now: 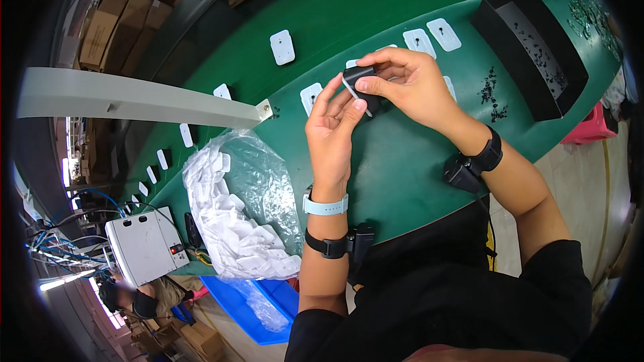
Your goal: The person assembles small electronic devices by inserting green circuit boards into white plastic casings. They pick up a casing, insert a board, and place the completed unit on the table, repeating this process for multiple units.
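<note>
Above the green table [396, 167], both my hands hold one small black box-shaped housing with a white cover plate [357, 97] against its face. My left hand [330, 131] is closed on the plate side, thumb pressed near its lower end. My right hand [412, 87] grips the black housing [362, 75] from above and the right. White plates with small dark parts on them, such as one plate [420, 41], lie just beyond my hands. Loose small black parts [493, 94] are scattered to the right. A black tray [480, 19] holds more of them.
A clear bag [241, 234] full of white plates lies to the left. A metal arm [141, 94] crosses there. Farther back, a green belt carries white-faced units [282, 47]. A grey metal box [147, 245], blue bin [231, 302] and another person [144, 302] appear lower left.
</note>
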The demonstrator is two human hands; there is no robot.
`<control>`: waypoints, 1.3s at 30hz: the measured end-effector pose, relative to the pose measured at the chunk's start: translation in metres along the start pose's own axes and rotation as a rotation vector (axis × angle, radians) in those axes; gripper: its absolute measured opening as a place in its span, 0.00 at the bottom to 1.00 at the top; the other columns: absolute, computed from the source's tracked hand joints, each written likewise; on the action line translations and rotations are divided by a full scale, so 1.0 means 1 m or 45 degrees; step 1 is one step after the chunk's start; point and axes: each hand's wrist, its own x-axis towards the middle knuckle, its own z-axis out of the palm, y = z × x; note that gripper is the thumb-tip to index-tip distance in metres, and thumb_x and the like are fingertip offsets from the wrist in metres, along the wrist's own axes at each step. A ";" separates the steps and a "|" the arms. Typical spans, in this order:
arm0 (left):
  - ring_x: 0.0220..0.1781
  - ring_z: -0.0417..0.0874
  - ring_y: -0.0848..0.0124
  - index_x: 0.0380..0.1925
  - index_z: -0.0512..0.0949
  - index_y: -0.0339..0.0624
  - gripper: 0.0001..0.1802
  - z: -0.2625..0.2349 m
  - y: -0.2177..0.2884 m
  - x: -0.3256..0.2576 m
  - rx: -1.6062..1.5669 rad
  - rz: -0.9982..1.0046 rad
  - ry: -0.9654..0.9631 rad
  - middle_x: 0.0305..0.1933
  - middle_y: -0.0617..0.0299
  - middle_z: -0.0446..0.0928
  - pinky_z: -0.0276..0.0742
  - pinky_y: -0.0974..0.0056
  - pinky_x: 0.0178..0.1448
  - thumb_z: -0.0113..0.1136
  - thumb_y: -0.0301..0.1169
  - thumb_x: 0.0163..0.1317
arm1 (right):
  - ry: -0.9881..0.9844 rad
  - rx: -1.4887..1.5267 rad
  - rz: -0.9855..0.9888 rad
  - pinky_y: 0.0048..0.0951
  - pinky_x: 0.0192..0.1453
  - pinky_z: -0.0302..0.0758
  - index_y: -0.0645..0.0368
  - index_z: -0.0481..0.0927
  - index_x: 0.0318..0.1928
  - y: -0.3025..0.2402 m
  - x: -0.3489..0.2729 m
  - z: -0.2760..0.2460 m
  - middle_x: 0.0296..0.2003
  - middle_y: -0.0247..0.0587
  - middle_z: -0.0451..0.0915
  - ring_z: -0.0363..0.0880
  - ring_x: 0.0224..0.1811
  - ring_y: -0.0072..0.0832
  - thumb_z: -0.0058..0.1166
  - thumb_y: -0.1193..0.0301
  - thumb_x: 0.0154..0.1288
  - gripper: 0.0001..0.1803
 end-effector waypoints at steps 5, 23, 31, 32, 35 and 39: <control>0.63 0.80 0.62 0.65 0.69 0.31 0.28 -0.005 -0.005 0.000 0.078 0.060 0.016 0.60 0.46 0.78 0.78 0.61 0.64 0.63 0.17 0.64 | -0.068 -0.106 -0.037 0.23 0.40 0.79 0.66 0.84 0.47 0.001 0.000 -0.003 0.39 0.42 0.87 0.85 0.37 0.21 0.71 0.73 0.60 0.16; 0.42 0.85 0.61 0.51 0.81 0.36 0.27 0.001 -0.001 -0.003 1.052 0.893 0.317 0.41 0.53 0.82 0.81 0.63 0.47 0.74 0.23 0.47 | -0.152 0.090 0.104 0.28 0.55 0.80 0.67 0.74 0.59 0.001 -0.009 0.016 0.50 0.45 0.82 0.83 0.50 0.26 0.65 0.79 0.61 0.26; 0.49 0.85 0.70 0.49 0.78 0.28 0.15 -0.009 -0.002 0.006 -0.032 0.302 0.186 0.48 0.53 0.83 0.82 0.66 0.55 0.66 0.21 0.64 | -0.274 -0.023 0.132 0.28 0.59 0.76 0.62 0.77 0.62 -0.010 0.021 0.015 0.50 0.39 0.82 0.80 0.51 0.24 0.59 0.81 0.63 0.25; 0.50 0.85 0.69 0.49 0.78 0.28 0.14 -0.011 -0.004 0.008 -0.038 0.312 0.227 0.48 0.53 0.83 0.82 0.66 0.55 0.66 0.21 0.64 | -0.327 -0.084 0.151 0.28 0.58 0.76 0.62 0.77 0.61 -0.012 0.029 0.016 0.50 0.39 0.82 0.80 0.51 0.24 0.59 0.81 0.63 0.25; 0.46 0.84 0.71 0.51 0.77 0.30 0.15 -0.019 -0.005 0.010 0.079 0.380 0.368 0.49 0.53 0.82 0.81 0.67 0.51 0.65 0.25 0.66 | -0.401 -0.279 0.134 0.28 0.57 0.76 0.62 0.78 0.60 -0.020 0.060 0.025 0.48 0.38 0.83 0.80 0.50 0.23 0.58 0.80 0.63 0.23; 0.40 0.81 0.71 0.50 0.76 0.34 0.15 -0.015 0.002 0.007 0.528 0.741 0.481 0.46 0.55 0.81 0.77 0.67 0.42 0.64 0.27 0.66 | -0.386 -0.534 0.129 0.26 0.56 0.76 0.63 0.79 0.58 -0.003 0.127 0.016 0.46 0.38 0.83 0.80 0.48 0.23 0.57 0.78 0.63 0.21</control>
